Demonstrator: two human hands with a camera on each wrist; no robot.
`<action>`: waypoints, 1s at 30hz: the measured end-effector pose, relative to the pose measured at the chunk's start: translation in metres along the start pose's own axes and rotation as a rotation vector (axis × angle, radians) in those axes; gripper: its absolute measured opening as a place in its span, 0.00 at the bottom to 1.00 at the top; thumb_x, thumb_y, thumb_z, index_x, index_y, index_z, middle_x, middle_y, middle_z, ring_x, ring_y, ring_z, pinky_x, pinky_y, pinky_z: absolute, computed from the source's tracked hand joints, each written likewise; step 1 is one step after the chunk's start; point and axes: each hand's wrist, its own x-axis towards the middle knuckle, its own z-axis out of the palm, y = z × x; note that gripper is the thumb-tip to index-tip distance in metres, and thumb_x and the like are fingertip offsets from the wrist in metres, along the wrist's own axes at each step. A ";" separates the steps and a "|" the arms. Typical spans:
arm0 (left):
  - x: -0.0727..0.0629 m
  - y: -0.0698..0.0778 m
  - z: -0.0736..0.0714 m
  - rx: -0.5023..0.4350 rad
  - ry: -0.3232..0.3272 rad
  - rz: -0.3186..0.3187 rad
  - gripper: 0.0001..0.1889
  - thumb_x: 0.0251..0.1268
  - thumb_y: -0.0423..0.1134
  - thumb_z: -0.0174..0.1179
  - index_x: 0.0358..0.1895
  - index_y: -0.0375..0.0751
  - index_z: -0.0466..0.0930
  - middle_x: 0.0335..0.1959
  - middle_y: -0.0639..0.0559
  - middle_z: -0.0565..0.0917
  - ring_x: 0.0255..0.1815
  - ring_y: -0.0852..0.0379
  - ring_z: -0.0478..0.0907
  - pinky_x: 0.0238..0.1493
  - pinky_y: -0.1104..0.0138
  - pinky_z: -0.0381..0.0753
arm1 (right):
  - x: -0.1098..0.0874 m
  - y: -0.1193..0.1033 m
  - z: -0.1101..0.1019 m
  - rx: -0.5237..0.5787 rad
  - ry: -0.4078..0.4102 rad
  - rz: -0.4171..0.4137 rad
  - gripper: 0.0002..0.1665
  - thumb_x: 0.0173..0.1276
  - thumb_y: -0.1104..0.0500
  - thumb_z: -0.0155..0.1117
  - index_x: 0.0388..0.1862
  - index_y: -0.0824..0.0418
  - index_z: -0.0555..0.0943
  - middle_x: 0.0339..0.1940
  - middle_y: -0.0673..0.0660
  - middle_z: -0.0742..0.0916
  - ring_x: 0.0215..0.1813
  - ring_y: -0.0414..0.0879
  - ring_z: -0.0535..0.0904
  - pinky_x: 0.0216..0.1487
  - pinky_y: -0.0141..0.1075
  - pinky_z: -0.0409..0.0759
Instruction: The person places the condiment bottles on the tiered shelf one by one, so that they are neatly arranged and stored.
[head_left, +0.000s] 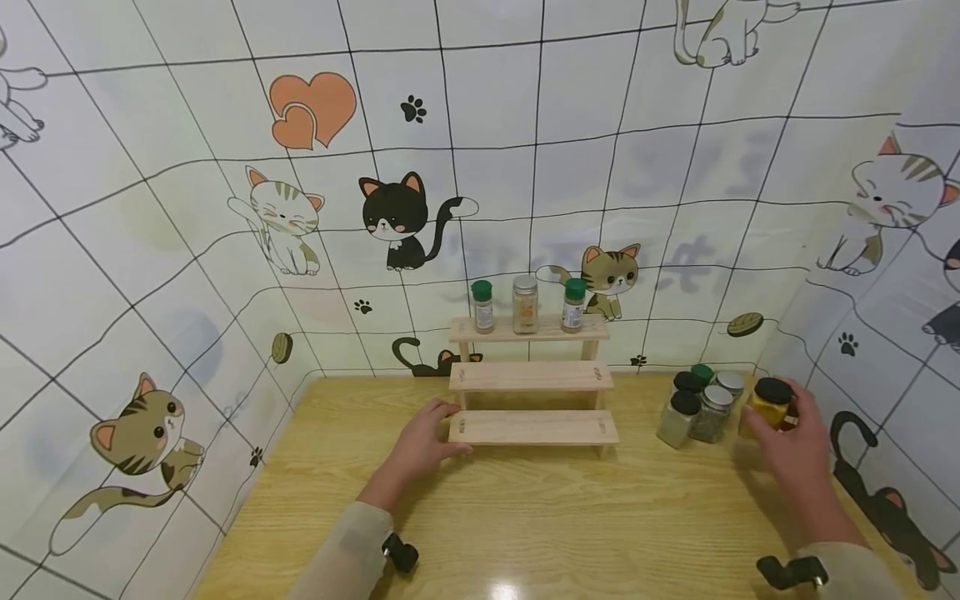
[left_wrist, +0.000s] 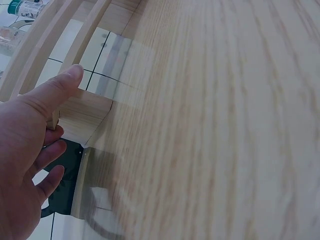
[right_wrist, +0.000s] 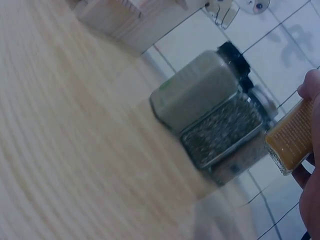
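Observation:
A three-tier wooden rack [head_left: 532,427] stands against the back wall. My left hand [head_left: 420,442] grips the left end of its lowest step; in the left wrist view the thumb [left_wrist: 70,77] lies over the step and the fingers curl beneath. Far to the right, my right hand [head_left: 798,446] holds a yellow spice jar [head_left: 767,408] with a black lid. In the right wrist view this jar [right_wrist: 292,137] appears raised off the table. Just left of it are a black-lidded jar [head_left: 677,421] of pale powder and a silver-lidded jar [head_left: 711,417] of dark flakes.
Along the rack's top step stand a green-lidded jar [head_left: 483,312], a silver-lidded jar [head_left: 526,310] and another green-lidded jar [head_left: 573,312]. More jars, including one with a green lid [head_left: 702,372], crowd behind the front pair. Cat-printed sheeting [head_left: 495,108] encloses the wooden table [head_left: 525,508].

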 end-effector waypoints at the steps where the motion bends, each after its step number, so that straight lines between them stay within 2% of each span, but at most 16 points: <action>1: 0.000 0.000 0.000 -0.002 0.002 0.003 0.41 0.60 0.55 0.85 0.73 0.43 0.81 0.67 0.50 0.81 0.71 0.44 0.78 0.73 0.44 0.78 | 0.001 -0.005 -0.001 0.000 0.000 -0.006 0.41 0.79 0.57 0.73 0.86 0.50 0.69 0.60 0.45 0.77 0.55 0.28 0.69 0.46 0.17 0.69; 6: 0.000 0.000 -0.001 0.000 0.003 0.005 0.40 0.60 0.54 0.85 0.73 0.43 0.81 0.67 0.50 0.81 0.72 0.43 0.78 0.73 0.44 0.78 | 0.004 -0.033 -0.002 -0.010 -0.024 -0.055 0.42 0.79 0.54 0.76 0.87 0.48 0.69 0.63 0.41 0.78 0.58 0.24 0.69 0.51 0.20 0.69; 10: -0.001 0.001 -0.001 0.003 -0.001 -0.001 0.40 0.60 0.54 0.85 0.74 0.44 0.81 0.68 0.51 0.80 0.72 0.43 0.78 0.73 0.44 0.78 | 0.004 -0.053 0.000 -0.025 -0.069 -0.108 0.44 0.78 0.52 0.78 0.86 0.50 0.69 0.64 0.47 0.80 0.58 0.23 0.69 0.52 0.17 0.70; 14: -0.001 0.000 -0.001 0.000 -0.001 0.009 0.40 0.60 0.54 0.85 0.73 0.43 0.81 0.67 0.50 0.81 0.71 0.43 0.78 0.73 0.44 0.78 | 0.003 -0.072 0.005 0.003 -0.105 -0.169 0.43 0.76 0.55 0.79 0.84 0.54 0.70 0.59 0.40 0.81 0.56 0.24 0.72 0.52 0.16 0.70; 16: -0.001 0.000 -0.002 -0.002 -0.004 0.009 0.40 0.60 0.54 0.85 0.73 0.43 0.81 0.67 0.50 0.81 0.71 0.43 0.78 0.73 0.44 0.78 | 0.002 -0.080 0.010 0.028 -0.111 -0.209 0.42 0.74 0.58 0.80 0.82 0.55 0.72 0.55 0.33 0.80 0.55 0.25 0.74 0.52 0.15 0.71; 18: 0.000 -0.001 -0.001 0.002 -0.001 0.008 0.41 0.60 0.55 0.85 0.73 0.43 0.81 0.67 0.50 0.81 0.71 0.43 0.78 0.73 0.44 0.78 | 0.002 -0.087 0.015 0.047 -0.120 -0.236 0.42 0.73 0.60 0.82 0.81 0.56 0.73 0.53 0.31 0.80 0.54 0.25 0.75 0.51 0.15 0.71; 22: 0.001 -0.003 -0.001 0.013 0.005 0.006 0.41 0.60 0.56 0.85 0.73 0.43 0.81 0.67 0.50 0.81 0.71 0.44 0.79 0.73 0.45 0.79 | 0.002 -0.098 0.027 0.051 -0.146 -0.257 0.42 0.71 0.60 0.83 0.80 0.55 0.75 0.53 0.37 0.83 0.51 0.26 0.78 0.50 0.15 0.74; 30: 0.002 -0.002 0.000 0.016 -0.003 0.015 0.42 0.59 0.57 0.85 0.74 0.42 0.81 0.67 0.50 0.81 0.70 0.44 0.79 0.72 0.45 0.79 | 0.002 -0.119 0.046 0.043 -0.228 -0.282 0.40 0.74 0.56 0.82 0.80 0.55 0.74 0.60 0.63 0.87 0.49 0.24 0.80 0.46 0.17 0.79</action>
